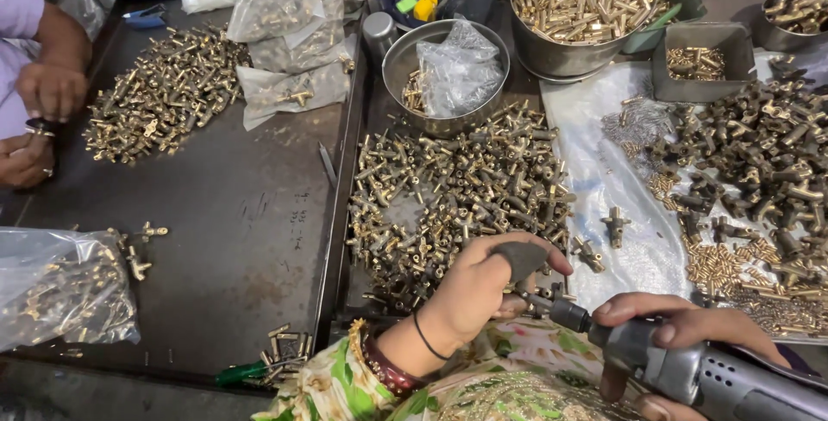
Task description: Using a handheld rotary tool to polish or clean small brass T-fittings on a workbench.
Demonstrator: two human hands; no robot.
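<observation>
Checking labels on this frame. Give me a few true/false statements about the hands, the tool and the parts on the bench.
1. The right hand grips a grey power driver. True.
2. The left hand is bare, nothing on the thumb. False: a dark thumb cover sits on it.
3. The steel bowl behind the central pile of brass fittings holds a clear plastic bag. True.
4. The bench holds no one else's hands. False: another person's hands rest at the far left.
5. The large pot at the top is filled with water. False: it holds brass parts.
</observation>
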